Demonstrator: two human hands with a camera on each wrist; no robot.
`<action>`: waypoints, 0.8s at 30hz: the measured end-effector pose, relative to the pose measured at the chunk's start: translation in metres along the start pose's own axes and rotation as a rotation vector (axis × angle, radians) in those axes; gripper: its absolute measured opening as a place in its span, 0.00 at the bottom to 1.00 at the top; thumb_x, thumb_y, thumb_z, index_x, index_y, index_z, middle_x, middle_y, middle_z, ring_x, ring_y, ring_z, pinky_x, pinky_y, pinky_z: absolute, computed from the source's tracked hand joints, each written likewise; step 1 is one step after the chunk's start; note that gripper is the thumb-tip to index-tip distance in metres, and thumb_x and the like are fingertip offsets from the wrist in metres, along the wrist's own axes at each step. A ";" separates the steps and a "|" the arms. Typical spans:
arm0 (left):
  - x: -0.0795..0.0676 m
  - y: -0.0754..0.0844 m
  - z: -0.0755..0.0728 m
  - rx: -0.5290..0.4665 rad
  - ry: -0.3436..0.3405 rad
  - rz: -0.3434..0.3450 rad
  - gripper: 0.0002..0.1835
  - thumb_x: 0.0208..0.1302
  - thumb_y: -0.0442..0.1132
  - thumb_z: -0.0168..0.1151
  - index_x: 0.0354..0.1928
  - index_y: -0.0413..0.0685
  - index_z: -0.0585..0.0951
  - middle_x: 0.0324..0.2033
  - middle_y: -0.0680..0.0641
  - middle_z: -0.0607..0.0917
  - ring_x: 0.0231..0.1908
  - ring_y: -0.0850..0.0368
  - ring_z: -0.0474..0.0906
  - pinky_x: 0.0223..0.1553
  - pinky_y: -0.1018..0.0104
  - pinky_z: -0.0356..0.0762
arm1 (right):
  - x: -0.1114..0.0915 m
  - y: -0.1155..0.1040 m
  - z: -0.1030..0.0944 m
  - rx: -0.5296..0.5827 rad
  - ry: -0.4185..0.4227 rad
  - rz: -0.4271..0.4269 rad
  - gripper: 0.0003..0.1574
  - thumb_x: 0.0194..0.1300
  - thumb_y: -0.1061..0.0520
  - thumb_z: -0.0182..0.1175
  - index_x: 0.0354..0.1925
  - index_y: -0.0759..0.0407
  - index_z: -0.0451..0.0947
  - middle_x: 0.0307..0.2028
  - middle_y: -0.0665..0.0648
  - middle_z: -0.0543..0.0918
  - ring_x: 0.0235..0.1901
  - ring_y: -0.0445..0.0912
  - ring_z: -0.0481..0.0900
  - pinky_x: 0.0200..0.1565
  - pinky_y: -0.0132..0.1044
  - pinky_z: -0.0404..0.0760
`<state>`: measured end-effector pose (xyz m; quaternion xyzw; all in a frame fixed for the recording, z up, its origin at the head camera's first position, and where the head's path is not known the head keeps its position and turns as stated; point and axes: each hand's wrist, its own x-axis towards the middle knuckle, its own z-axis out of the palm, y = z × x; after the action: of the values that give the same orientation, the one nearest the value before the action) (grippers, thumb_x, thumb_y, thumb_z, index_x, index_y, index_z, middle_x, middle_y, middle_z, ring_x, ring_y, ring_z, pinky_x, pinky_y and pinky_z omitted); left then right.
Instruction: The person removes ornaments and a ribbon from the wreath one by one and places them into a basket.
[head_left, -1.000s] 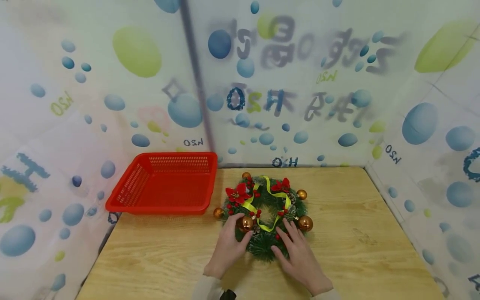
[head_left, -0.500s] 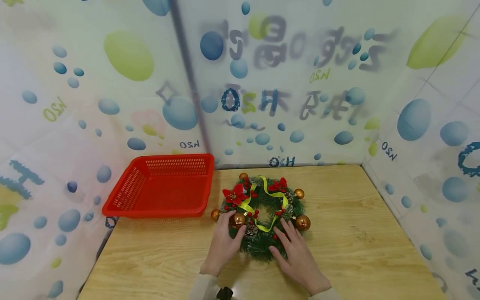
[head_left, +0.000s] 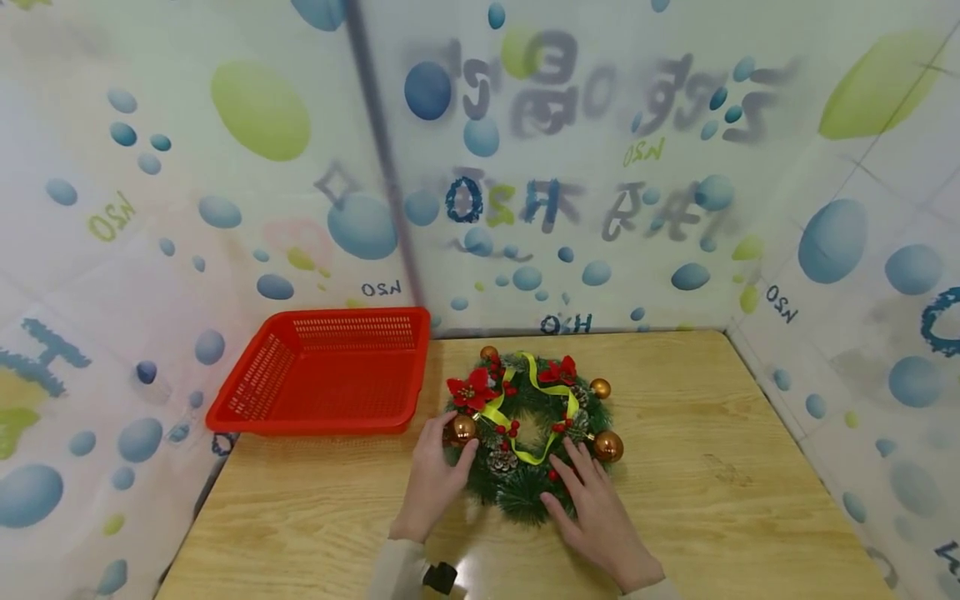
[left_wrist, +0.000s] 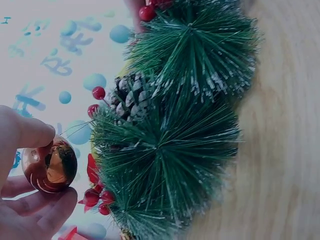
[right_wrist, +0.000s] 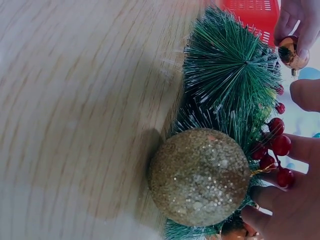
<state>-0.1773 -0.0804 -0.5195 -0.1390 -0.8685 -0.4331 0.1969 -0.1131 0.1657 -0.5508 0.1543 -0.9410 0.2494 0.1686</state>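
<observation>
A green Christmas wreath lies on the table, with red berries, poinsettias, a yellow ribbon and pine cones. My left hand pinches a shiny copper Christmas ball between thumb and fingers at the wreath's left side. In the left wrist view this ball is held just off the green needles. Fingers spread, my right hand rests on the wreath's lower right part. A glittery gold ball and red berries show near it in the right wrist view.
At the back left of the wooden table stands a red plastic basket. Another copper ball sits at the wreath's right edge, and a smaller gold one above it. Patterned sheets wall the table in.
My left hand has moved left and slightly up with the copper ball, uncovering a pine cone on the wreath. The right hand has stayed about where it was. The head view has shifted slightly.
</observation>
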 end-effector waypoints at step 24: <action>0.046 -0.036 -0.059 0.026 0.156 0.035 0.27 0.59 0.31 0.73 0.59 0.30 0.75 0.47 0.36 0.82 0.43 0.42 0.84 0.42 0.48 0.86 | -0.001 -0.001 -0.001 0.017 -0.037 0.039 0.33 0.70 0.45 0.63 0.65 0.62 0.76 0.72 0.68 0.68 0.71 0.69 0.65 0.64 0.69 0.70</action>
<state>-0.2194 -0.1461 -0.4909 -0.1171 -0.8535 -0.4277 0.2735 -0.1116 0.1652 -0.5498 0.1420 -0.9446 0.2579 0.1450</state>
